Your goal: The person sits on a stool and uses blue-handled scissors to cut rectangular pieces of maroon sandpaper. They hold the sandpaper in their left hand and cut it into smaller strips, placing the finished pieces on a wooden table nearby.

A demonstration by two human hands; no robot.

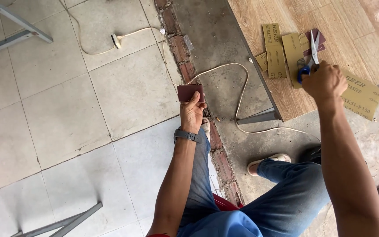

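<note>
The person sits on a red stool [224, 204], knees in blue jeans [286, 197], one sandalled foot [268, 160] on the concrete floor [218, 39]. The left hand [192, 112], a grey watch [187, 135] on its wrist, is held out over the floor and pinches a small dark red piece of sandpaper [191, 92] between thumb and fingers; the piece sticks out just beyond the fingertips, clear of the tabletop. The right hand [325, 81] is closed around the blue handles of a pair of scissors [311, 55] at the near edge of the wooden tabletop [356, 26], blades pointing away. Tan sandpaper strips [281, 50] lie back-up beside it, and a larger sheet [362, 94] overhangs the near edge. A white cord [242, 92] loops over the floor below.
</note>
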